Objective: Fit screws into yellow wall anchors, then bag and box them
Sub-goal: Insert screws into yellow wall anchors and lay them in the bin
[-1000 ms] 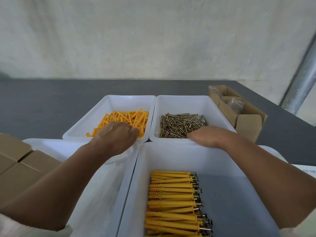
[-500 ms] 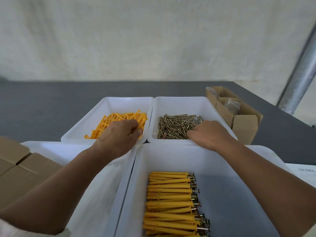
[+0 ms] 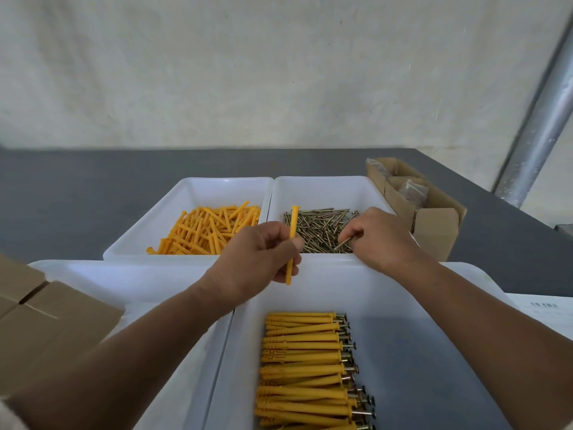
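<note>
Left hand [image 3: 257,252]: fingers are curled round one yellow wall anchor [image 3: 292,240]. The anchor stands near upright, collar end toward 12 o'clock, with its lower tip showing below the fist.

Right hand [image 3: 381,237]: at 3 o'clock of the left hand. Its thumb and fingers pinch a single screw [image 3: 344,242]. The threaded tip points toward 8 o'clock and the head is hidden inside the grip. The screw and the held anchor are near each other but apart.

Both hands sit above the near edge of the screw tray [image 3: 325,185], which holds the loose screws [image 3: 319,226]. Touching it at 9 o'clock is the anchor tray [image 3: 198,187] with the loose anchors [image 3: 210,232].

At 6 o'clock of the hands is the front tray [image 3: 403,283]. It contains the assembled anchors [image 3: 304,364], laid in a row with the screw heads toward 3 o'clock. A second white tray [image 3: 124,274] lies beside it at 9 o'clock.

Closed cardboard boxes [image 3: 46,324] are at 8 o'clock. An open carton [image 3: 434,226] at 2 o'clock holds clear bags [image 3: 412,189]. All items rest on the grey table [image 3: 77,187].
</note>
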The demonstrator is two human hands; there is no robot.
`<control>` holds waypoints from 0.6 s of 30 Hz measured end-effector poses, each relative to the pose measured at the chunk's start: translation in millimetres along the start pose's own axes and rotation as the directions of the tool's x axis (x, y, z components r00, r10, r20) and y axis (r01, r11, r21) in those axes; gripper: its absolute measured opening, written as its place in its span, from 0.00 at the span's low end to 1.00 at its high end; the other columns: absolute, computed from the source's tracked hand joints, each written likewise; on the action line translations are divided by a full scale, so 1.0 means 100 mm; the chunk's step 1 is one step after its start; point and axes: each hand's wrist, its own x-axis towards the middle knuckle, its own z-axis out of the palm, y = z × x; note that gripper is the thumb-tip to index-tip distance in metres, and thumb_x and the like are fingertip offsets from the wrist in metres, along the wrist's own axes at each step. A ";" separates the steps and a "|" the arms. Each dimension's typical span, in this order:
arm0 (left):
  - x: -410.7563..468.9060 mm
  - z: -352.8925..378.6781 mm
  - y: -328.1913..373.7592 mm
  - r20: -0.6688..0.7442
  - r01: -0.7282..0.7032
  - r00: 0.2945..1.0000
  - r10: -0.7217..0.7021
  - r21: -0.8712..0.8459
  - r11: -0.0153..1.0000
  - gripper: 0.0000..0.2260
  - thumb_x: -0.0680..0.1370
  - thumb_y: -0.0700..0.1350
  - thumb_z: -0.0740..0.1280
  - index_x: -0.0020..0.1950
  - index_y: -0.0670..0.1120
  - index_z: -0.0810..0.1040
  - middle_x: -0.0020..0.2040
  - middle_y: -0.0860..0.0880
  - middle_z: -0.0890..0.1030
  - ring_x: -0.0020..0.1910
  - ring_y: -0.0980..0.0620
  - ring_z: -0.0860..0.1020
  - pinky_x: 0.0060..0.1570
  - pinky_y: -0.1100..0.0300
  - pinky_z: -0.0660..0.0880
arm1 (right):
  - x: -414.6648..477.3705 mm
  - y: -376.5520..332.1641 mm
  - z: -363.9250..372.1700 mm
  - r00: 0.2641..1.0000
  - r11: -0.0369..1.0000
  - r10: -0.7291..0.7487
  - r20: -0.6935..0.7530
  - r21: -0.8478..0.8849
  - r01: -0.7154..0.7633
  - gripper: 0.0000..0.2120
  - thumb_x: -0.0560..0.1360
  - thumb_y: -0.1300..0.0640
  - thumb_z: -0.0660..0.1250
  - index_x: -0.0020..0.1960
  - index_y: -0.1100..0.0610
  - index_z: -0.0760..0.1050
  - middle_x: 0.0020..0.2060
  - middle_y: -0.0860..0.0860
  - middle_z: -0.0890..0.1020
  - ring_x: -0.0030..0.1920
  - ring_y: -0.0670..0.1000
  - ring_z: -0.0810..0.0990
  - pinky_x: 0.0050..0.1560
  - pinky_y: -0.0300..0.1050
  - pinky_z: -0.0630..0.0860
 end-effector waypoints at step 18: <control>-0.03 0.02 -0.03 0.109 -0.082 0.993 0.049 0.329 0.941 0.07 0.78 0.49 0.68 0.42 0.50 0.80 0.36 0.51 0.83 0.37 0.53 0.83 0.42 0.53 0.82 | -0.12 -0.18 -0.28 0.983 0.996 -0.087 -0.159 -0.018 0.086 0.12 0.79 0.58 0.65 0.52 0.46 0.85 0.46 0.48 0.81 0.45 0.51 0.79 0.42 0.43 0.73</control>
